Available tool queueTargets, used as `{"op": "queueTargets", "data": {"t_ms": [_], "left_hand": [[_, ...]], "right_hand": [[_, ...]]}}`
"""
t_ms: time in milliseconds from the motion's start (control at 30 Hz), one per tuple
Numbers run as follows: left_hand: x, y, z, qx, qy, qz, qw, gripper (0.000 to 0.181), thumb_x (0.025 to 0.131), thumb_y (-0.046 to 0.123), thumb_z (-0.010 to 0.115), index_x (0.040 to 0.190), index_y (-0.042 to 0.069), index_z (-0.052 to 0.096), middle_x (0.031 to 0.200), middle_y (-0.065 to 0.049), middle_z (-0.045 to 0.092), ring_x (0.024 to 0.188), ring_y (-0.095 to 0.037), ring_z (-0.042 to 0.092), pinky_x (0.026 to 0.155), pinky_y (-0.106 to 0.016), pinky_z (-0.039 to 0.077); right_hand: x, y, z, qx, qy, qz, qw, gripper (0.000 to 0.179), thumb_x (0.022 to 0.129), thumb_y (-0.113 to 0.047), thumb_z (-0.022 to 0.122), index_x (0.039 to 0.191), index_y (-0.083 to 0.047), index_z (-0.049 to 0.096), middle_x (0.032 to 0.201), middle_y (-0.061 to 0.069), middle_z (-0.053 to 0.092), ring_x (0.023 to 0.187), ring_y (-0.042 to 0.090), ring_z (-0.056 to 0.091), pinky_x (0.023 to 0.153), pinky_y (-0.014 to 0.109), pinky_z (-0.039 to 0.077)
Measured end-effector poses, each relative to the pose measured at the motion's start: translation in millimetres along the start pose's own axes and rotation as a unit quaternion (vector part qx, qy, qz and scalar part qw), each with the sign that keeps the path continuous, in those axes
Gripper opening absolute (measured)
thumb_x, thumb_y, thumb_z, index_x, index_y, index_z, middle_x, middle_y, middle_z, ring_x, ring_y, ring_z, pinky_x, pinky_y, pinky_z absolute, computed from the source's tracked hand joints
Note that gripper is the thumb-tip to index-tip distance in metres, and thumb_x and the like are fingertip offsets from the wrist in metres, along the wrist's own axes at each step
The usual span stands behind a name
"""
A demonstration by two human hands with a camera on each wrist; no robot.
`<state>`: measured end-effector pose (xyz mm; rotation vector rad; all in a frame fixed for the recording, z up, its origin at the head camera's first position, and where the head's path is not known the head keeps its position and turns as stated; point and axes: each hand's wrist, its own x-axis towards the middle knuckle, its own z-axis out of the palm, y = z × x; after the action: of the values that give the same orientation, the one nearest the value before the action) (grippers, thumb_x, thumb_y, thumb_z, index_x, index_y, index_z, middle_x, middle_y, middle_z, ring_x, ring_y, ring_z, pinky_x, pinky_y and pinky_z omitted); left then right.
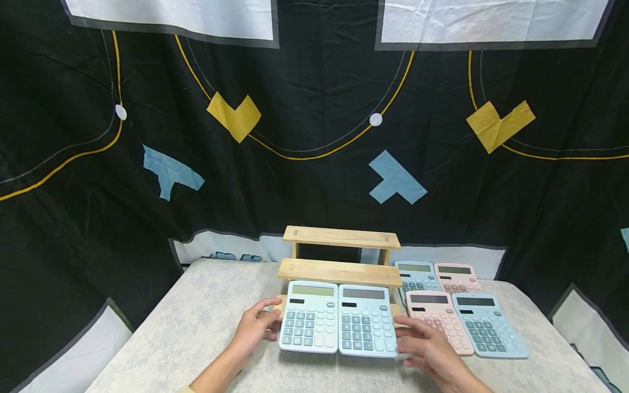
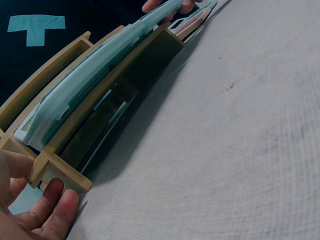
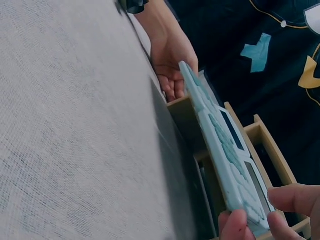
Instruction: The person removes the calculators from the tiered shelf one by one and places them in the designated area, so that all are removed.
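A tiered wooden rack point(image 1: 339, 272) stands on the table, with two pale blue calculators side by side, tilted, on its lowest step. The left calculator point(image 1: 308, 327) has a greenish display; the right calculator point(image 1: 367, 327) has a grey one. My left hand point(image 1: 255, 325) grips the left end of the lowest step, thumb and fingers on either side of the wood in the left wrist view. My right hand point(image 1: 427, 346) has its fingers bent round the step's right end, close against the right calculator's edge; whether they also press the calculator I cannot tell.
To the right lie a pink calculator point(image 1: 437, 316) and a blue calculator point(image 1: 488, 327). Behind them are another blue calculator point(image 1: 417, 278) and another pink calculator point(image 1: 457, 277). A black cloth point(image 1: 319, 191) hangs behind the pale table point(image 1: 196, 305).
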<state>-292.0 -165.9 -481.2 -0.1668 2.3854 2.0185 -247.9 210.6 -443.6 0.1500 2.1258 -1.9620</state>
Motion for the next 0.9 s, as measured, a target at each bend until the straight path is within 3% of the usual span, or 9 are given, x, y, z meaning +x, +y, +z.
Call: {"op": "queueTargets", "data": {"t_ms": [233, 500, 667, 900], "left_hand": [[-0.1, -0.3, 0.3, 0.001, 0.003, 0.000, 1.0000, 0.038, 0.099, 0.019, 0.060, 0.136, 0.008, 0.059, 0.098, -0.010, 0.070, 0.082, -0.018, 0.069, 0.069, -0.035, 0.059], [-0.2, 0.3, 0.3, 0.003, 0.002, 0.000, 1.0000, 0.038, 0.099, 0.020, 0.060, 0.136, 0.008, 0.059, 0.098, -0.010, 0.069, 0.083, -0.018, 0.069, 0.069, -0.035, 0.059], [-0.4, 0.4, 0.7, 0.001, 0.003, 0.000, 1.0000, 0.038, 0.099, 0.019, 0.060, 0.135, 0.008, 0.059, 0.098, -0.010, 0.069, 0.082, -0.019, 0.068, 0.069, -0.035, 0.059], [1.2, -1.1, 0.2, 0.001, 0.004, -0.003, 1.0000, 0.038, 0.099, 0.020, 0.061, 0.135, 0.009, 0.060, 0.098, -0.011, 0.069, 0.082, -0.018, 0.068, 0.069, -0.035, 0.060]], "right_hand": [[2.1, 5, 3, 0.004, -0.021, 0.001, 0.9998, 0.072, 0.083, -0.008, 0.071, 0.149, -0.002, 0.044, 0.133, 0.020, 0.057, 0.090, 0.023, 0.065, 0.075, 0.040, 0.059], [3.2, 11, 6, 0.020, -0.035, -0.017, 0.9990, 0.076, 0.077, 0.007, 0.064, 0.149, 0.002, 0.041, 0.135, 0.023, 0.053, 0.089, 0.021, 0.063, 0.078, 0.038, 0.060], [3.8, 11, 7, 0.022, -0.040, -0.022, 0.9987, 0.075, 0.078, 0.009, 0.062, 0.149, 0.004, 0.039, 0.134, 0.023, 0.055, 0.092, 0.021, 0.064, 0.079, 0.038, 0.059], [3.8, 8, 7, 0.020, -0.039, 0.002, 0.9990, 0.074, 0.080, 0.009, 0.062, 0.150, 0.002, 0.038, 0.125, 0.018, 0.062, 0.089, 0.021, 0.065, 0.079, 0.038, 0.060]]}}
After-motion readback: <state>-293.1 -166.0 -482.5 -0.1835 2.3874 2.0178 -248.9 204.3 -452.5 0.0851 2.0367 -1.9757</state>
